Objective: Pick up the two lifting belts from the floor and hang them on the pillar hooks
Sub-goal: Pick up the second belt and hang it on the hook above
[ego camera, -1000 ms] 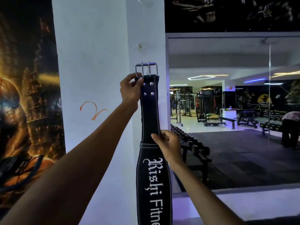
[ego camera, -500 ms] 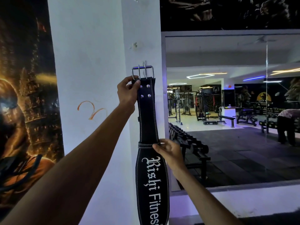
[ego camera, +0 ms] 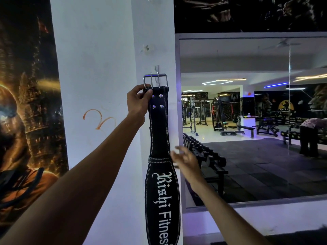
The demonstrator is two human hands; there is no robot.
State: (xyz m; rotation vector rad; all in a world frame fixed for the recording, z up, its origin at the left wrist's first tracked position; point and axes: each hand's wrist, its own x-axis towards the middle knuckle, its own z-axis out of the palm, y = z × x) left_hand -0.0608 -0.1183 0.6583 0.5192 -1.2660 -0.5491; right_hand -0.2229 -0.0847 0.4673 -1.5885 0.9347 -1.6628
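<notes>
Gym, white pillar (ego camera: 109, 68) beside mirror | belt (ego camera: 160, 131) hanging against pillar, buckle (ego camera: 155, 80) now meeting hook (ego camera: 157, 68) | left hand (ego camera: 138, 101) pinching belt top | right hand (ego camera: 185, 159) just releasing, fingers spreading | first hanging nearly finishing

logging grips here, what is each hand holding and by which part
The left hand pinches the black leather lifting belt at its top edge, just under the metal buckle. The right hand is open, holding nothing.
</notes>
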